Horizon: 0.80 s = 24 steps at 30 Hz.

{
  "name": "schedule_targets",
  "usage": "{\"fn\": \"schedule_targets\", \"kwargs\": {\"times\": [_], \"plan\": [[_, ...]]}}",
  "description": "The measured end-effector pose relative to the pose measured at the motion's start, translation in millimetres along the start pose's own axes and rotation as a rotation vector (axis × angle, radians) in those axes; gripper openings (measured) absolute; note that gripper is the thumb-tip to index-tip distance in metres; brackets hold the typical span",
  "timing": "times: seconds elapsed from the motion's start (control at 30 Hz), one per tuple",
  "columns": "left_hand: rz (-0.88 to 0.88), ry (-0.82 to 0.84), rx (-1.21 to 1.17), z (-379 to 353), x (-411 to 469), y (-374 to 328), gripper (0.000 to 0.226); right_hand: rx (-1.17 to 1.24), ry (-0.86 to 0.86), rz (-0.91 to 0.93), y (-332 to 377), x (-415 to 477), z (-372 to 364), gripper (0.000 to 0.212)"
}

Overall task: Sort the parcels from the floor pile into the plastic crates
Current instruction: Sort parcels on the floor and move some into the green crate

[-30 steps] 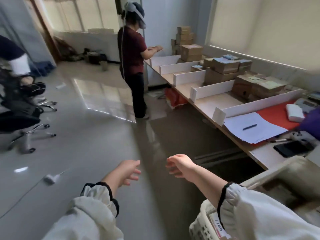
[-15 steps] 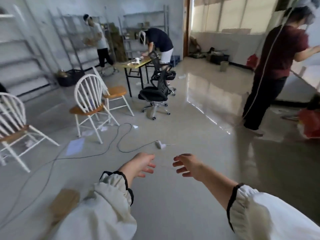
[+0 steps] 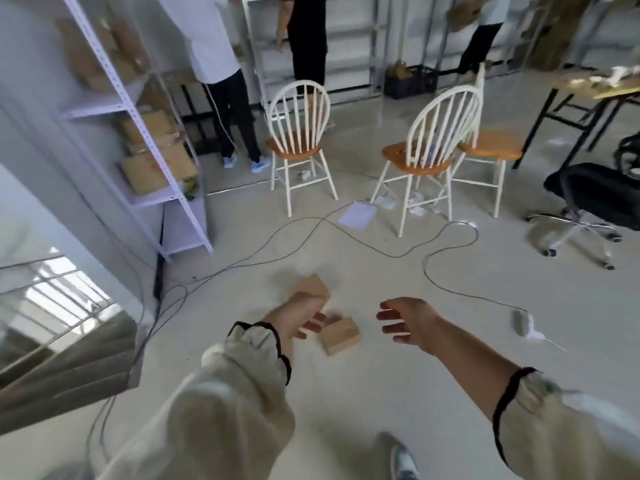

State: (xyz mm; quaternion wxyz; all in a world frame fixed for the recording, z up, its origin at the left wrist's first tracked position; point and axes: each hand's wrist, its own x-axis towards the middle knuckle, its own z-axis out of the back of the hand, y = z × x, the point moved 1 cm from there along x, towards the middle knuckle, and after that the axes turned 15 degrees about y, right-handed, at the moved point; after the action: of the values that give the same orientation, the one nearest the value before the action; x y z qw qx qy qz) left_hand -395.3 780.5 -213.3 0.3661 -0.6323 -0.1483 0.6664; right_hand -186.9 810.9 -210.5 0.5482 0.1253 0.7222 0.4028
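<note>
Shoe (image 3: 403,460): at the bottom edge of the view, on the pale floor (image 3: 346,403); only its toe shows.

Left hand (image 3: 300,315): reaching forward out of a cream sleeve (image 3: 221,403) with a dark cuff; fingers loosely spread, holding nothing. It hangs over the gap between two parcels; contact with either cannot be told through the blur.

Right hand (image 3: 408,322): bare forearm, fingers spread wide and slightly curled, empty, above bare floor to the right of the parcels.

Near parcel (image 3: 341,336): small brown cardboard box lying on the floor, just right of the left hand's fingertips.

Far parcel (image 3: 310,287): second brown box on the floor, just beyond the left hand and partly hidden by it.

Power adapter (image 3: 519,322): grey-white, on the floor well right of the right hand, at the end of a dark cable (image 3: 446,244) that loops back across the floor.

Sheet of paper (image 3: 357,215): flat on the floor beyond the cable.

Shelving unit (image 3: 138,140): white metal, left side, its shelves stacked with brown cartons.

Wooden chairs: three, white spindle backs with orange seats, left (image 3: 298,147), middle (image 3: 420,157), right (image 3: 490,148).

Office chair (image 3: 595,206): black, at the right edge.

Folding table (image 3: 588,88): upper right corner, black legs.

People: three standing at grey racks along the back wall; legs and torsos only.
</note>
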Motion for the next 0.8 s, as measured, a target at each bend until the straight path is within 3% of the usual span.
{"fn": "schedule_targets", "kwargs": {"times": [0.17,0.57,0.7,0.8], "plan": [[0.136,-0.183,-0.127,33.5,42.3,17.6,0.029,-0.203,0.143,-0.077,31.0,77.1,9.0,0.015],[0.335,-0.224,-0.383,70.0,126.2,44.5,0.026,-0.417,0.237,-0.284,71.4,223.8,22.7,0.017],[0.416,-0.144,-0.361,99.0,168.2,64.1,0.017,-0.435,0.202,-0.325,72.1,276.4,14.4,0.018],[0.430,-0.161,-0.219,124.8,225.0,92.5,0.015,-0.459,0.192,-0.342,56.3,331.4,12.5,0.023]]}}
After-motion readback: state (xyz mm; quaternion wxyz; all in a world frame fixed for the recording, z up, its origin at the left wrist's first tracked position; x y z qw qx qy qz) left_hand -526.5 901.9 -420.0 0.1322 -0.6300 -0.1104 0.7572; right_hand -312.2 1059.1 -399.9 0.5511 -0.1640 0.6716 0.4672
